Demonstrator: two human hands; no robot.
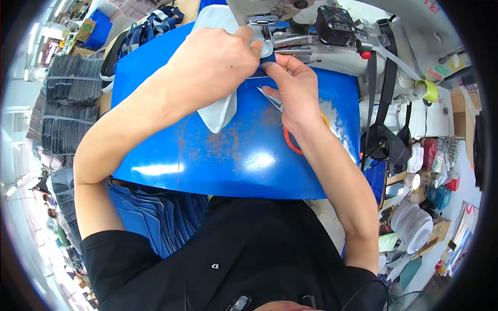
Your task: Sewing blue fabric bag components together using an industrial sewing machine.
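At the sewing machine's presser foot (267, 44), my left hand (220, 57) is closed, its fingers curled at a light grey fabric piece (220, 114). Part of that piece lies beneath the hand and wrist, with a rounded tip showing below. My right hand (295, 85) pinches a dark blue strip (268, 59) between thumb and fingers, just in front of the foot. Under the right palm and wrist lie scissors with orange handles (291, 142), their blades pointing toward the far left. My fingers partly hide where the strip meets the grey fabric.
The sewing machine (332, 49) bounds the far right of the worn blue table (207, 155). Blue fabric panels (150, 215) hang below its front edge. Stacked grey pieces (72, 103) stand at left; navy straps (150, 28) lie far left. Black straps (386, 103) hang at right.
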